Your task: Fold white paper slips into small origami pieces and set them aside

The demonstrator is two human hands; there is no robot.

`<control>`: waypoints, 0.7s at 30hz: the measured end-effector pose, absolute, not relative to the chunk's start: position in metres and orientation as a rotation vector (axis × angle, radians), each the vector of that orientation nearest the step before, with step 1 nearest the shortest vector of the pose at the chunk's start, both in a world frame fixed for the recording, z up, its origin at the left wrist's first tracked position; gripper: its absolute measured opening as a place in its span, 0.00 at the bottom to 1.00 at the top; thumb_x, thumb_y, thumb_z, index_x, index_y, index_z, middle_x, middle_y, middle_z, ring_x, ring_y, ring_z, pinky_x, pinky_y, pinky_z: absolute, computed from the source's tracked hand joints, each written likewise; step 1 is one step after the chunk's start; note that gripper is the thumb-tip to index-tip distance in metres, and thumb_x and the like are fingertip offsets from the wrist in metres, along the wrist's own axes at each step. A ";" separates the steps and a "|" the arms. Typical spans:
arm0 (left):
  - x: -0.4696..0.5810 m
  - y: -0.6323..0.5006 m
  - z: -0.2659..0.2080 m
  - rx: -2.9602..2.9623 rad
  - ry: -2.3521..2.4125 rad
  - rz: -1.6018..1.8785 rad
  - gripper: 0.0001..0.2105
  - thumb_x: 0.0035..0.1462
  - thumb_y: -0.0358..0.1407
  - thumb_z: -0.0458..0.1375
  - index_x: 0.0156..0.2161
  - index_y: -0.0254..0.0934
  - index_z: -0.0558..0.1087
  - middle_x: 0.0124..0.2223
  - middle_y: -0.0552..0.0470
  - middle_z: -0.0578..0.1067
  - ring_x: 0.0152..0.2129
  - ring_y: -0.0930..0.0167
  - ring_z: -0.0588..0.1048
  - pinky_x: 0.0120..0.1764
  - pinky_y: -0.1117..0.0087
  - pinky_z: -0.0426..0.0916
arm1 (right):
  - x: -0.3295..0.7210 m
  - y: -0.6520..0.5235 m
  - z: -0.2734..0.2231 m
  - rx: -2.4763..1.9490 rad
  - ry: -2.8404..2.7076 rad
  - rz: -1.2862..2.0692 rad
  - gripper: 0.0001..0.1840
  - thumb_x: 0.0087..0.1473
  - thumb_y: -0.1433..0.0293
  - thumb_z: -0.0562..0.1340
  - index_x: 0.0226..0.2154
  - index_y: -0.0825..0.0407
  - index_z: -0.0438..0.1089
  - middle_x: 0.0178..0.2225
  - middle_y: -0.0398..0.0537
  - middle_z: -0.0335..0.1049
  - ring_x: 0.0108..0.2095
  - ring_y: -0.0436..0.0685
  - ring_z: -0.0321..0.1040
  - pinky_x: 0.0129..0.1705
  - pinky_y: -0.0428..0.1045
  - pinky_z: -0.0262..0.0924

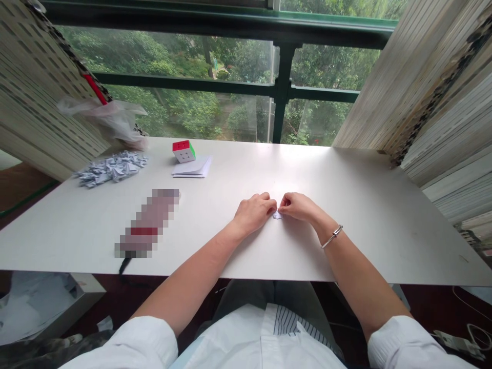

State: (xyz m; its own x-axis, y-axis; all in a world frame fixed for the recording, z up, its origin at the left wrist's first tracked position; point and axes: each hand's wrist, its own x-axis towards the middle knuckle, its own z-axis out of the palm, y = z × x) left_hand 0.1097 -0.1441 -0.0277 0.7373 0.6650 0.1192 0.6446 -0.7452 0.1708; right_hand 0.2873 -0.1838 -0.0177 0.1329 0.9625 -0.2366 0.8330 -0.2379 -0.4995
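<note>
1. The left hand is resting on the white surface, its fingers bending inward and their tips touching the left side of a small folded paper; whether they are clamping it cannot be told.
2. The right hand is pinching the paper's right side, thumb and forefinger closing together on it, while a silver bracelet is circling that wrist.
3. The small folded paper is lying between the two hands, toward the front of the surface, its upper part hiding behind the fingers.
4. Well to the left, a pixelated object is lying slantwise, with a black strap hanging over the front edge.
5. Farther back, a puzzle cube is showing red, white and green faces and overlapping, in this view, the back of some folded white paper.
6. A heap of folded paper pieces is spreading near the far left corner, just in front of a translucent plastic bag.
</note>
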 end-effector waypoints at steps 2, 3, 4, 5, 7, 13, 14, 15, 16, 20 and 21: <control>0.111 -0.141 -0.026 2.716 1.087 0.244 0.10 0.62 0.40 0.51 0.39 0.47 0.75 0.44 0.54 0.74 0.38 0.68 0.72 0.27 0.70 0.57 | 0.287 -0.183 -0.017 -2.182 -1.734 0.792 0.05 0.44 0.66 0.63 0.28 0.48 0.71 0.28 0.43 0.74 0.26 0.50 0.65 0.25 0.44 0.51; 0.111 -0.139 -0.025 2.661 1.093 0.237 0.10 0.61 0.40 0.51 0.39 0.48 0.76 0.44 0.55 0.74 0.38 0.69 0.73 0.28 0.71 0.58 | 0.287 -0.183 -0.017 -2.182 -1.717 0.810 0.05 0.44 0.66 0.63 0.27 0.49 0.71 0.28 0.43 0.74 0.25 0.50 0.65 0.25 0.45 0.51; 0.111 -0.136 -0.024 2.609 1.097 0.233 0.10 0.60 0.41 0.52 0.39 0.48 0.76 0.44 0.55 0.75 0.38 0.69 0.73 0.29 0.71 0.59 | 0.287 -0.183 -0.017 -2.179 -1.702 0.824 0.05 0.44 0.66 0.64 0.27 0.49 0.71 0.27 0.43 0.74 0.25 0.50 0.65 0.25 0.45 0.51; 0.112 -0.134 -0.023 2.561 1.100 0.229 0.10 0.59 0.41 0.53 0.38 0.49 0.77 0.44 0.56 0.75 0.38 0.70 0.73 0.29 0.71 0.60 | 0.287 -0.184 -0.017 -2.174 -1.689 0.832 0.05 0.44 0.66 0.64 0.27 0.49 0.71 0.27 0.43 0.73 0.25 0.50 0.65 0.24 0.45 0.51; 0.112 -0.130 -0.021 2.481 1.108 0.219 0.09 0.56 0.41 0.55 0.37 0.49 0.78 0.43 0.56 0.76 0.37 0.70 0.74 0.31 0.71 0.61 | 0.288 -0.184 -0.018 -2.164 -1.674 0.833 0.05 0.43 0.66 0.64 0.27 0.49 0.71 0.27 0.43 0.73 0.25 0.50 0.64 0.25 0.45 0.51; 0.113 -0.128 -0.017 2.387 1.152 0.210 0.09 0.52 0.42 0.57 0.36 0.49 0.79 0.41 0.57 0.77 0.37 0.69 0.74 0.33 0.71 0.62 | 0.290 -0.184 -0.022 -2.116 -1.666 0.841 0.07 0.43 0.66 0.65 0.28 0.50 0.70 0.27 0.43 0.73 0.25 0.50 0.64 0.25 0.45 0.51; 0.113 -0.129 -0.017 2.386 1.160 0.215 0.09 0.52 0.42 0.57 0.36 0.49 0.79 0.41 0.57 0.77 0.37 0.69 0.74 0.33 0.71 0.62 | 0.291 -0.184 -0.022 -2.103 -1.661 0.856 0.07 0.43 0.66 0.65 0.28 0.50 0.70 0.27 0.43 0.73 0.25 0.50 0.64 0.25 0.45 0.51; 0.113 -0.130 -0.017 2.386 1.166 0.221 0.09 0.52 0.42 0.57 0.36 0.49 0.79 0.41 0.57 0.77 0.37 0.69 0.74 0.33 0.71 0.63 | 0.291 -0.185 -0.022 -2.088 -1.653 0.873 0.07 0.43 0.66 0.65 0.28 0.50 0.70 0.27 0.43 0.73 0.25 0.50 0.64 0.25 0.45 0.51; 0.113 -0.130 -0.017 2.386 1.170 0.226 0.09 0.53 0.42 0.57 0.36 0.49 0.79 0.41 0.57 0.77 0.37 0.69 0.74 0.33 0.71 0.63 | 0.292 -0.185 -0.022 -2.071 -1.645 0.892 0.07 0.43 0.66 0.65 0.28 0.50 0.70 0.27 0.43 0.73 0.25 0.50 0.64 0.25 0.44 0.51; 0.113 -0.132 -0.018 2.391 1.174 0.241 0.09 0.53 0.42 0.56 0.36 0.50 0.79 0.41 0.57 0.76 0.37 0.69 0.74 0.34 0.71 0.64 | 0.294 -0.187 -0.023 -2.033 -1.600 0.961 0.06 0.44 0.66 0.63 0.28 0.51 0.70 0.25 0.42 0.72 0.24 0.49 0.64 0.26 0.44 0.52; 0.113 -0.132 -0.018 2.392 1.175 0.241 0.09 0.53 0.42 0.56 0.36 0.49 0.79 0.41 0.57 0.76 0.37 0.69 0.74 0.33 0.71 0.64 | 0.294 -0.187 -0.023 -2.033 -1.595 0.965 0.06 0.45 0.66 0.63 0.28 0.51 0.70 0.25 0.42 0.71 0.23 0.49 0.63 0.25 0.44 0.52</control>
